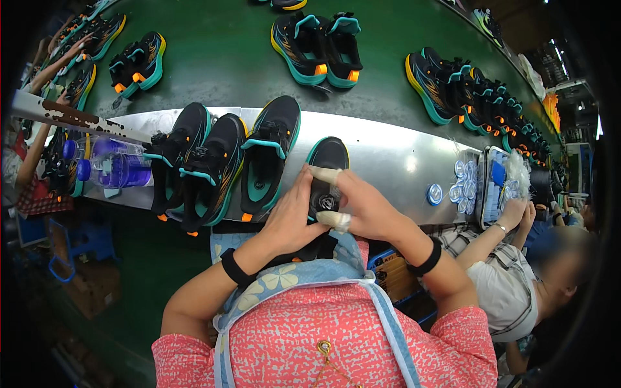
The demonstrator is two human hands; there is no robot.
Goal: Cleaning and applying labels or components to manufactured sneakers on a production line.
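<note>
A black running shoe [328, 154] with a teal-edged sole is held in front of the apron [284, 278], its toe pointed to 12 o'clock over the metal-topped bench [385, 145]; its left side is gripped by the left hand [289, 213], whose fingers are laid along the upper; its right side is gripped by the right hand [372, 204], the thumb and forefinger covered by pale finger cots [334, 221] and placed about a round black dial [326, 202]; from the held shoe, three matching shoes [223, 137] are stood side by side toward 9 o'clock, with plastic bottles [132, 173] placed beyond them; a pair of shoes [300, 55] is set at 12 o'clock on the green surface [220, 64], and a longer row of shoes [446, 87] is lined up at 2 o'clock; at 3 o'clock, blue-and-white discs [457, 193] are clustered beside a tray [483, 187], near which a co-worker's hand [513, 213] is seen
</note>
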